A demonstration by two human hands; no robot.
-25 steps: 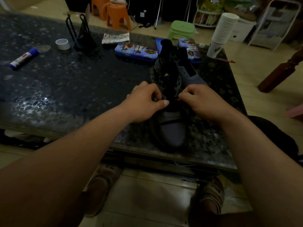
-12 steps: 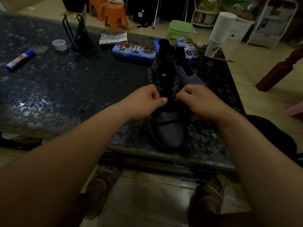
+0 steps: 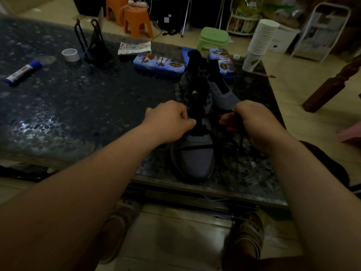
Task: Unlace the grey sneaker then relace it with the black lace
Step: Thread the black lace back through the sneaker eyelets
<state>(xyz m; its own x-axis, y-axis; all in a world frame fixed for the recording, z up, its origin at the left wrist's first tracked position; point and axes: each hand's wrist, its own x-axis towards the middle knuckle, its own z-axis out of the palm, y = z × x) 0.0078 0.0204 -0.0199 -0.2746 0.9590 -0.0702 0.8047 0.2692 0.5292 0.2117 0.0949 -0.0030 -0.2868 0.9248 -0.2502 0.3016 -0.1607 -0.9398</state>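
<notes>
While the grey sneaker [image 3: 197, 153] sits toe-first near the front edge of a dark speckled table [image 3: 78, 106], a person works its black lace [image 3: 195, 148]. The left hand [image 3: 172, 122], fingers curled, pinches the lace beside the tongue, apparently to steady it; the right hand [image 3: 254, 124] grips a strand drawn out to the shoe's right, likely taking up slack. The toe lies close to the table's lip, leaving little room toward the body, though bare tabletop opens to the left. Printed tins [image 3: 159, 63] and stacked paper cups [image 3: 259, 42] stand near the heel, limiting any push forward
</notes>
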